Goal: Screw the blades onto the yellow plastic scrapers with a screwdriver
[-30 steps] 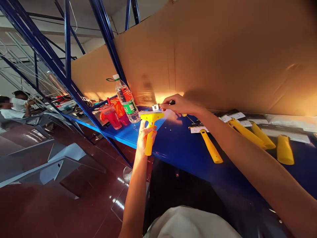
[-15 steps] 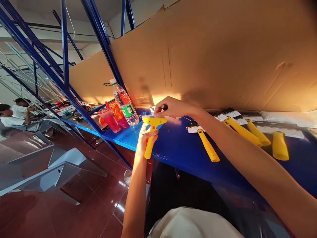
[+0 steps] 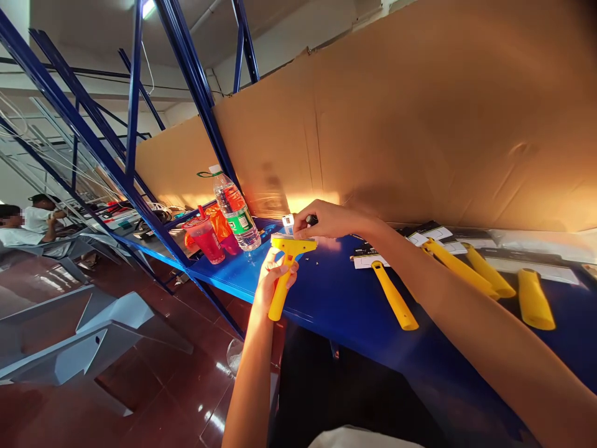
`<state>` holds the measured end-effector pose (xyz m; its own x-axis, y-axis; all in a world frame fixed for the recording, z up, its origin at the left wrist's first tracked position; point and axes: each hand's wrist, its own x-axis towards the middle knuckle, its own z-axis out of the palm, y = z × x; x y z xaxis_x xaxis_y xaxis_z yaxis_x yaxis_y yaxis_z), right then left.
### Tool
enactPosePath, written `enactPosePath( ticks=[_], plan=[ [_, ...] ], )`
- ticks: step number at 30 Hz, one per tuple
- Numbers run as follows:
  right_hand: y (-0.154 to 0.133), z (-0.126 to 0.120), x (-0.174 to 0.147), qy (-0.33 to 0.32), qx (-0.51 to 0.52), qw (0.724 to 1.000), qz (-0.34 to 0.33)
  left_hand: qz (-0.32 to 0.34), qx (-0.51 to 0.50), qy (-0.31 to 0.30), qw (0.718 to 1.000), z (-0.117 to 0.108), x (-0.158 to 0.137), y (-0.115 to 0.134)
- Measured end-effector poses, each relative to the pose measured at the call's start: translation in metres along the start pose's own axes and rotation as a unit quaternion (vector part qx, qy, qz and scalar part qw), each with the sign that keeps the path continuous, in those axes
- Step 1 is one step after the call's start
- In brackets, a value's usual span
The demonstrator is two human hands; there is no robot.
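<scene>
1. Yellow scraper (image 3: 280, 292), T-shaped, held just left of the frame's centre, above the front edge of a blue table (image 3: 326, 305). Its wide head is uppermost, lying nearly level across the picture; the long axis of its handle runs down and slightly left, the butt pointing toward the bottom of the frame.
2. Left hand (image 3: 269, 277): fingers wrapped around the upper handle, just below the head.
3. Right hand (image 3: 329, 219): curled around a dark rounded object (image 3: 311, 219), with fingertips at the head's top edge, hiding part of it.
4. Small white object (image 3: 288, 221), just behind those fingertips, partly covered.
5. Left of centre, a clear bottle (image 3: 241, 221) with a green label stands beside a red cup (image 3: 208, 241).
6. Right of centre, a loose yellow handle (image 3: 395, 298) slants down-right. The right forearm (image 3: 443, 292) crosses the table beside it, partly blocking the view of packaging cards (image 3: 368, 260) and more yellow handles (image 3: 536, 302) farther right.
7. Behind, a tall cardboard sheet (image 3: 396, 124) fills the upper right; blue metal posts (image 3: 191, 68) rise at upper left.
</scene>
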<state>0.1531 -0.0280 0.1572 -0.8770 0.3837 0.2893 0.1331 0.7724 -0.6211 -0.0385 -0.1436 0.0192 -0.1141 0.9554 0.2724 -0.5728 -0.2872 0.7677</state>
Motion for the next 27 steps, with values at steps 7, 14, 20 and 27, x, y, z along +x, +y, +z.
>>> enactPosePath(
  ticks=[7, 14, 20, 27],
  plan=[
    [0.0055, -0.0014, 0.0037, -0.012, -0.012, 1.0, -0.016, -0.005, -0.011, -0.007, 1.0, -0.0022, -0.0009, 0.0],
    [0.0033, -0.0039, 0.0006, -0.021, -0.013, 1.0, -0.007, -0.013, 0.007, 0.0, 1.0, -0.0031, 0.0003, -0.0009],
    [0.0029, -0.0056, 0.0001, -0.033, -0.014, 0.999, 0.013, -0.01, 0.009, 0.008, 1.0, 0.0004, -0.0015, -0.0019],
    [0.007, -0.0071, 0.0024, -0.04, -0.025, 0.999, -0.007, -0.013, 0.001, -0.005, 1.0, 0.0, -0.0016, -0.0014]
  ],
)
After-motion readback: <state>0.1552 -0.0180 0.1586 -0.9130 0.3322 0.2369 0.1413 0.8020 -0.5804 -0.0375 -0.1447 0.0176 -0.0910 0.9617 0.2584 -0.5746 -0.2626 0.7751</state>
